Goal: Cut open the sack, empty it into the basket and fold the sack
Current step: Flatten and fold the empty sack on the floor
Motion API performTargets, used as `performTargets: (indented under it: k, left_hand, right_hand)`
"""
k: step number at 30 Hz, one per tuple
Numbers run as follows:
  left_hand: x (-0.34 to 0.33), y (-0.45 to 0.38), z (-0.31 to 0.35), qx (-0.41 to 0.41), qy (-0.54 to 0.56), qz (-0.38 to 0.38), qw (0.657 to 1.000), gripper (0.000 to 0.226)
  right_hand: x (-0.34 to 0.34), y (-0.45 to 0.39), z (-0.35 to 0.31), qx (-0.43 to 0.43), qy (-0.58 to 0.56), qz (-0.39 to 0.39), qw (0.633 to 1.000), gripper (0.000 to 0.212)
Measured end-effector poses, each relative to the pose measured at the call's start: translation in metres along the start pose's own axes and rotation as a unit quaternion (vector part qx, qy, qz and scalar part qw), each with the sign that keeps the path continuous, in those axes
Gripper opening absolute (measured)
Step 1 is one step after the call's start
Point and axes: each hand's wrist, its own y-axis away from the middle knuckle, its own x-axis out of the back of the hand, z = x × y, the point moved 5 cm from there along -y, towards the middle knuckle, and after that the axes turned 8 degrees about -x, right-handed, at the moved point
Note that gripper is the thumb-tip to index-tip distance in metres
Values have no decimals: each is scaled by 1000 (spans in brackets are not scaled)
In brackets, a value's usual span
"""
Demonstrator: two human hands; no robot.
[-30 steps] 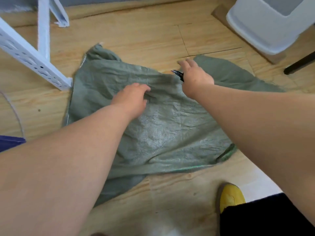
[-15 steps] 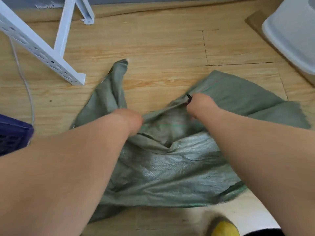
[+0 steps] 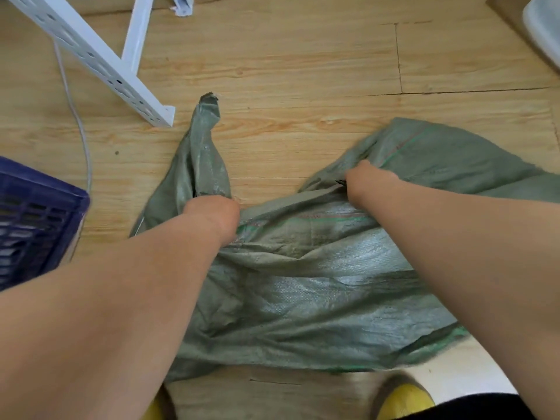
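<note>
Underfoot, a wooden floor (image 3: 303,65) is covered at centre by the crumpled green sack (image 3: 303,292); a blue basket (image 3: 33,225) is seen at the left edge, apart from the sack; the sack's far edge is gripped by the left hand (image 3: 212,212) and by the right hand (image 3: 368,183), both fists closed on bunched fabric; a small dark object (image 3: 341,182) is glimpsed at the right fist.

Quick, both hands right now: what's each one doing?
Left hand: gripping the far edge of the green sack.
Right hand: gripping the same edge, with a small dark thing poking out of the fist.
</note>
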Motion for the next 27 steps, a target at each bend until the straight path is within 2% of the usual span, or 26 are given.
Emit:
performTargets:
  k: [2, 5, 9, 11, 12, 15, 16, 18, 19, 20, 21, 22, 25, 27]
  left_hand:
    - [4, 3, -1, 15, 3, 32, 999, 30]
    - [30, 8, -10, 60, 97, 168, 979, 24]
    - [85, 27, -25, 83, 243, 381, 888, 28]
    - [105, 39, -33, 77, 270, 455, 845, 30]
    - [112, 41, -38, 81, 260, 459, 846, 30]
    - [134, 35, -45, 95, 135, 380, 910, 28]
    - [148, 38, -46, 103, 112, 386, 910, 28]
    - [183, 45, -54, 120, 161, 444, 873, 28]
    - [199, 45, -61, 125, 198, 462, 855, 29]
    - [213, 45, -64, 126, 212, 452, 857, 28]
    - [225, 42, -66, 121, 203, 423, 875, 26]
    - [238, 43, -69, 117, 195, 406, 885, 26]
    - [273, 60, -84, 131, 205, 432, 869, 28]
    - [285, 67, -89, 122, 178, 403, 889, 29]
  right_hand:
    - [0, 0, 5, 7, -21, 20, 1000, 32]
    - [10, 4, 18, -18, -68, 60, 996, 27]
    - [25, 15, 47, -72, -139, 112, 981, 28]
    - [35, 26, 68, -113, -192, 145, 964, 29]
    - [45, 32, 80, -135, -231, 173, 948, 31]
    - [93, 62, 118, -199, -341, 305, 867, 29]
    - [111, 74, 128, -210, -363, 353, 837, 29]
    - [145, 93, 144, -212, -379, 414, 800, 31]
    - [161, 97, 148, -206, -364, 416, 808, 32]
    - [174, 99, 150, -198, -329, 396, 834, 32]
    - [185, 101, 152, -195, -294, 373, 858, 31]
    - [196, 106, 154, -195, -277, 368, 866, 30]
    - [228, 123, 163, -187, -277, 425, 841, 36]
    - [240, 127, 159, -180, -256, 412, 856, 35]
